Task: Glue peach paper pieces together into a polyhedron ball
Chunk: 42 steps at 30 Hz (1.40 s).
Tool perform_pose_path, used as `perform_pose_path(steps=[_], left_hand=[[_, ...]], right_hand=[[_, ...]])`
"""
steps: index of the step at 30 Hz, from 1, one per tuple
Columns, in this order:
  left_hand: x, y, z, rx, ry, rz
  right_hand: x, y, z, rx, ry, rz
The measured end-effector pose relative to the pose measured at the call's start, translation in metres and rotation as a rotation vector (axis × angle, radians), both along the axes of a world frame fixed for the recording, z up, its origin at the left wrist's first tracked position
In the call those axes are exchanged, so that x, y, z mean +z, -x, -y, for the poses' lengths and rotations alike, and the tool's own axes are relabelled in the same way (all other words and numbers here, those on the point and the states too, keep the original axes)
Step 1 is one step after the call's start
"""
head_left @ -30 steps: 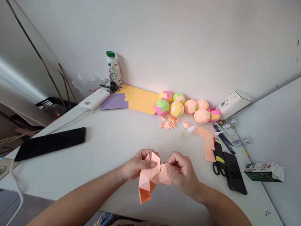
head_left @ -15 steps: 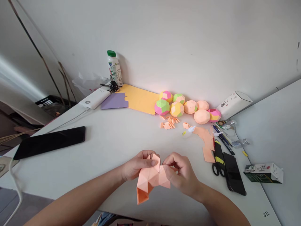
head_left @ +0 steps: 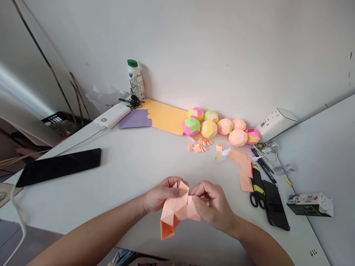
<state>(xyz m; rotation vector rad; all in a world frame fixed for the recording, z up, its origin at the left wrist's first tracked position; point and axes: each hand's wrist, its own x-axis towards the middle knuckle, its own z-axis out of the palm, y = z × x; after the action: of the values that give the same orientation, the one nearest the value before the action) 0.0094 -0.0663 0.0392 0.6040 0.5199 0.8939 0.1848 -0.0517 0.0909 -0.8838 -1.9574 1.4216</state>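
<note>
A folded peach paper model (head_left: 181, 210) with triangular facets is held above the front of the desk, its lower left end an open hollow. My left hand (head_left: 165, 194) pinches its upper left part, thumb on top. On the other side my right hand (head_left: 215, 203) grips the right-hand flap between thumb and fingers; its fingertips partly hide the paper there. Small folded peach pieces (head_left: 200, 145) lie in a heap beyond the hands. Behind them sit several faceted paper balls, among them a green and pink ball (head_left: 191, 126) and a peach ball (head_left: 237, 137).
A glue bottle (head_left: 223, 154) and peach paper scraps (head_left: 244, 166) lie on the right, near scissors (head_left: 257, 199), a cutter (head_left: 258, 181) and a phone (head_left: 276, 205). To the left are a black tablet-like slab (head_left: 59, 167), a white power bank (head_left: 112, 115), keys (head_left: 135, 101) and a bottle (head_left: 135, 81).
Both hands keep their hold on the peach paper model. The right thumb and the model have shifted very slightly; otherwise the scene looks the same.
</note>
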Motion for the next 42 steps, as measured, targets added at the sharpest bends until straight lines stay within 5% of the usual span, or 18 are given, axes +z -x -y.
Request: perform_pose_path(steps=[13,28,42], left_hand=[[-0.0046,0.0011,0.0008,-0.014,-0.018,0.045],[-0.0034,0.0020,0.0011,0.014,-0.126,0.035],[-0.0008,0.0022,-0.0001,0.034,-0.158,-0.012]], right_hand=[[0.0006,0.0006,0.0004,-0.018,0.000,-0.014],[-0.0002,0.0028,0.0022,-0.146,0.217,-0.045],[-0.0006,0.0037,0.0037,-0.160,0.182,-0.057]])
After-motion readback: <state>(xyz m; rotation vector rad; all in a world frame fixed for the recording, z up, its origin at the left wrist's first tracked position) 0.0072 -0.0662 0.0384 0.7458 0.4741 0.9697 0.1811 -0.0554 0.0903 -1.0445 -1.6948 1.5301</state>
